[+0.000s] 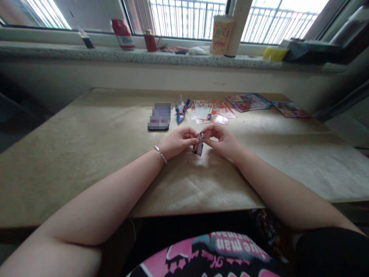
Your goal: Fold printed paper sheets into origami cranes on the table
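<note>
Phone screen blurred out

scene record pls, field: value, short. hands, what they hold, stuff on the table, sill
left hand: pinching the folded paper piece, silver bracelet on wrist
right hand: pinching the same piece from the other side
folded paper piece: small, printed, held between both hands just above the table
behind hands: phone, finished folded paper figure, loose printed sheets
far right of table: two printed booklets
windowsill: red can, patterned cup

1 head-worn view, forward and down, close over the table.
</note>
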The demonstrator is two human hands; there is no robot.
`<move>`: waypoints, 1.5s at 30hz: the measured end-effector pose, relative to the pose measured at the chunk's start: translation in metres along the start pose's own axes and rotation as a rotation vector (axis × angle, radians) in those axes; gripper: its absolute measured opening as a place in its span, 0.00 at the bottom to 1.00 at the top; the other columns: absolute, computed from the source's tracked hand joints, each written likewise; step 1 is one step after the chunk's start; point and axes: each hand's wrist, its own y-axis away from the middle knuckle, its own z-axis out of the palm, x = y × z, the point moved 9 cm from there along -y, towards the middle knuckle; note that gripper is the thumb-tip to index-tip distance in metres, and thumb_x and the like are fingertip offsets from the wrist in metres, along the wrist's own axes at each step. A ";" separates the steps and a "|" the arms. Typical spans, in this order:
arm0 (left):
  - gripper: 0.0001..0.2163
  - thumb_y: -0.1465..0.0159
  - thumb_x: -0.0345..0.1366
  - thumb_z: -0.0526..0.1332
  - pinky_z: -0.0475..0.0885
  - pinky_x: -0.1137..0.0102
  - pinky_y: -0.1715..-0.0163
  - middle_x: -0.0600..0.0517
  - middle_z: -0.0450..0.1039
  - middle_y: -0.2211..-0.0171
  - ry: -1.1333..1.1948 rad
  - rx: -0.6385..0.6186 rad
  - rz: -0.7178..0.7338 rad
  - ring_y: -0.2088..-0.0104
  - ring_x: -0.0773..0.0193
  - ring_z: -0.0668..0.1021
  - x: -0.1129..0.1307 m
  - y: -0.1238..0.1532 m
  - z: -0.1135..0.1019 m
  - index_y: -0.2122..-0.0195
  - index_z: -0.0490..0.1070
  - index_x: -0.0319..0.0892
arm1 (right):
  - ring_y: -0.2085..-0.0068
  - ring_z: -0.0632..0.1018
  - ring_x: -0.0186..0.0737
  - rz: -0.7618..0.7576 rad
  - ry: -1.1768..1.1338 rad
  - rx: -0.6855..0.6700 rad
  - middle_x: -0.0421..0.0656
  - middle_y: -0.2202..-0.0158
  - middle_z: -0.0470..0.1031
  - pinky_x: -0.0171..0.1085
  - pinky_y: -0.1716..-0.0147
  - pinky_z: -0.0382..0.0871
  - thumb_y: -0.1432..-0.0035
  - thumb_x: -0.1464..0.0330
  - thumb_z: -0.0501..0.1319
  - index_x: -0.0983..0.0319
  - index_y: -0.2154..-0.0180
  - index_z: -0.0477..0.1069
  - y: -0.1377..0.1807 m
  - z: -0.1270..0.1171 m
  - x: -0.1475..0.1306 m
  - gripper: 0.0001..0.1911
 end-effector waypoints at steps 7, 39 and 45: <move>0.18 0.49 0.40 0.73 0.72 0.73 0.74 0.54 0.75 0.76 -0.042 -0.015 -0.019 0.77 0.69 0.77 -0.001 0.000 0.002 0.68 0.66 0.37 | 0.68 0.74 0.33 -0.066 0.125 -0.025 0.39 0.68 0.74 0.38 0.63 0.71 0.45 0.64 0.65 0.59 0.64 0.69 0.002 -0.001 -0.009 0.09; 0.19 0.49 0.42 0.73 0.70 0.73 0.74 0.55 0.75 0.75 -0.048 -0.074 -0.091 0.77 0.70 0.76 -0.005 0.002 0.007 0.66 0.67 0.37 | 0.75 0.66 0.31 0.108 0.057 -0.199 0.36 0.77 0.66 0.35 0.72 0.64 0.46 0.57 0.65 0.62 0.65 0.72 0.001 0.001 0.006 0.15; 0.18 0.48 0.42 0.72 0.70 0.74 0.74 0.55 0.74 0.76 -0.053 -0.055 -0.078 0.77 0.71 0.75 -0.003 0.001 0.006 0.66 0.67 0.37 | 0.71 0.69 0.32 0.084 0.057 -0.162 0.39 0.71 0.71 0.35 0.69 0.65 0.47 0.61 0.65 0.62 0.67 0.70 0.000 -0.002 0.005 0.11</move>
